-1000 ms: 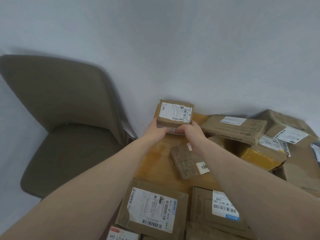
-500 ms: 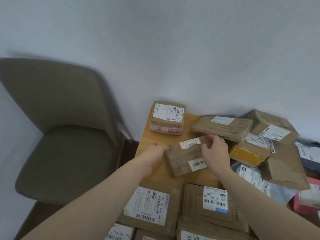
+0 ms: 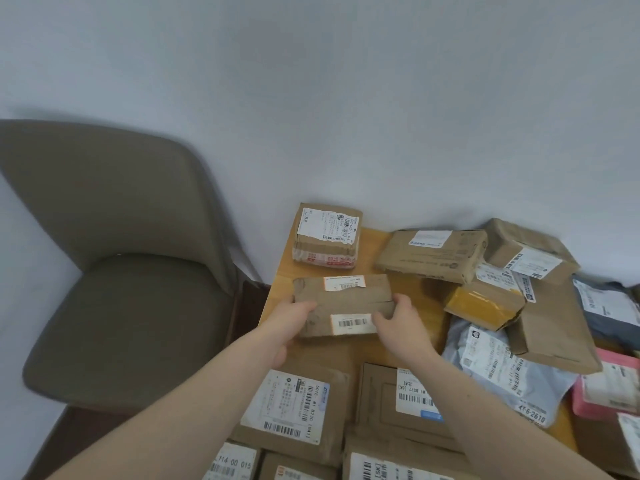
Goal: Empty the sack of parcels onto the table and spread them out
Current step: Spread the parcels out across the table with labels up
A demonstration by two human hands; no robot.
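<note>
Since 0.5 s ago: flat brown parcel [image 3: 343, 304] turned square to the counter [image 3: 363, 351] edge. Left hand [image 3: 289, 325] fingers now curl round its left end, right hand [image 3: 398, 323] fingers pinch its right end. Taped box [image 3: 327, 235] unmoved beyond fingers.

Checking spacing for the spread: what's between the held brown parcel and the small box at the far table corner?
Head view: only a bare strip of table separates the held parcel from the small box.

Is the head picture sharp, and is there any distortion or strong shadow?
Head view: soft even light, faint shadows; wide-angle bending curves the chair and table edge; labels on the held parcel are slightly blurred, small print unreadable; no glare.
</note>
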